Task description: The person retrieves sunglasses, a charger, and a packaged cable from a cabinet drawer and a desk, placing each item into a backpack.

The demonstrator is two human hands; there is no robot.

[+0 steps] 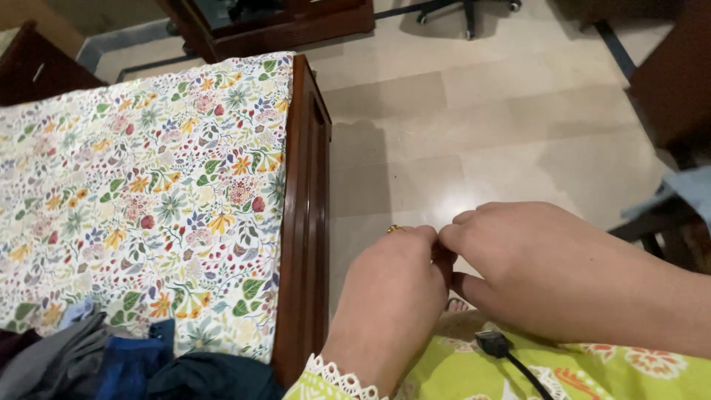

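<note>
The left hand (392,292) and the right hand (529,263) met knuckle to knuckle just to the right of the wooden bed frame (305,215), above the pale tiled floor (474,126). Both were curled, fingertips drawn together where the two hands touched, as if nipping something small between them; whatever it was lay hidden behind the fingers, so I cannot tell what they held, or whether they held anything. A gold ring (395,229) showed on the left hand, only its top edge clear of the knuckle. The left wrist came out of a green sleeve with white lace trim (337,376), cut off by the lower edge of the view.

On the frame lay a floral sheet (148,178), and at its near end a heap of dark clothes (111,363) in grey, blue and black, partly out of view. Right of the frame, under the right forearm, a black cable and plug (495,345) rested on yellow-green patterned cloth (592,374). Farther from the frame, the feet of an office chair (466,9) were cropped at the top.
</note>
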